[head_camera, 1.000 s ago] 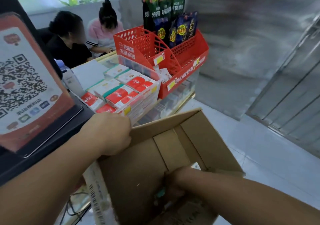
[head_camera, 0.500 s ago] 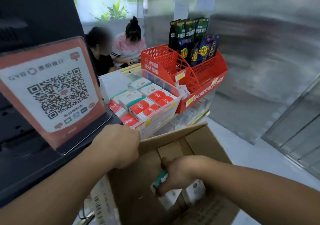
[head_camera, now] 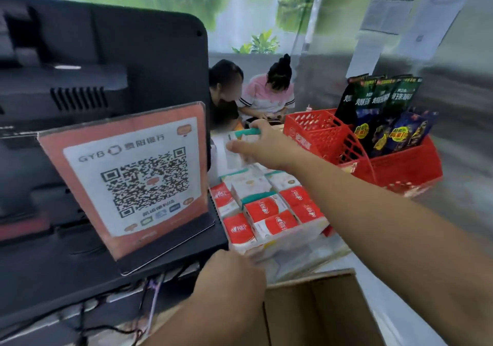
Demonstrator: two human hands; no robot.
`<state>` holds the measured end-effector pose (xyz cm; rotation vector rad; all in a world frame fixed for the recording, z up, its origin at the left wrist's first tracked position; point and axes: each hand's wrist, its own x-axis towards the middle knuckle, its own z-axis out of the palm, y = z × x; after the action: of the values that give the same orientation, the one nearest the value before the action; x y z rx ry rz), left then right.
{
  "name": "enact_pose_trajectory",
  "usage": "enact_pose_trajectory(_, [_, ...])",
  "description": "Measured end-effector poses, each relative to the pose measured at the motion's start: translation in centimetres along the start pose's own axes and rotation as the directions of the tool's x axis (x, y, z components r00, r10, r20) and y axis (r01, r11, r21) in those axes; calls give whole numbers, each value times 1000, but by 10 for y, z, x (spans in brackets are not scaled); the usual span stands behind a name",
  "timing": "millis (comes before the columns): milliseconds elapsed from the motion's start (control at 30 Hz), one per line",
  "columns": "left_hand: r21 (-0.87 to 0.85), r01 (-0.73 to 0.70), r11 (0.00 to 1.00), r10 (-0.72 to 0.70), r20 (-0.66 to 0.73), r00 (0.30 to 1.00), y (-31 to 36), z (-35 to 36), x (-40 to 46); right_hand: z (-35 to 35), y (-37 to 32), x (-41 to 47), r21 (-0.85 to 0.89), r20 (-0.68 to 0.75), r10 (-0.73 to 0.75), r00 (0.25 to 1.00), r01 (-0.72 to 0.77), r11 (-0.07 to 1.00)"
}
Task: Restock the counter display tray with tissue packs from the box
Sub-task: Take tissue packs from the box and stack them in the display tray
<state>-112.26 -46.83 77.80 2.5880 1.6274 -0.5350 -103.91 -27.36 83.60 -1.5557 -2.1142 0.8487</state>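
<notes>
Fingers: right hand (head_camera: 266, 145) pinches a teal-edged pack (head_camera: 241, 142); left hand (head_camera: 229, 279) grips the box (head_camera: 314, 311) edge.
Pack: lies sideways above the tray (head_camera: 269, 212), free slot toward 6 o'clock, I'd say.

Matt brown corrugated cardboard is seen in the open box (head_camera: 320, 311). Glossy plastic film wraps the red-and-white tissue packs (head_camera: 272, 220). Perforated red plastic forms the lattice-walled basket (head_camera: 320, 134), and shiny foil-like film covers the dark snack bags (head_camera: 378, 105). The QR-code card (head_camera: 133, 175) is sleeved in clear glossy acrylic.
</notes>
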Motion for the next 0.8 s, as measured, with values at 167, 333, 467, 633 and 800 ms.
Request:
enact_pose_trajectory(167, [-34,117,993,-116,31,993,2,3,7,71,38,67,-267,-89,155,984,-173,948])
enact_pose_trajectory(333, [-50,189,981,-184,87,979,3,10,11,91,55,84,-390,-136,193,972,-232,891])
enact_pose_trajectory(467, [-47,203,978,-198,102,975,5,12,8,101,65,85,-550,-134,147,980,-197,811])
enact_pose_trajectory(633, [8,203,979,-203,54,978,2,14,3,82,58,55,-569,-166,-33,986,-68,819])
enact_pose_trajectory(800, [69,158,985,-159,2,987,2,13,11,26,47,-11,-488,-135,-166,977,80,869])
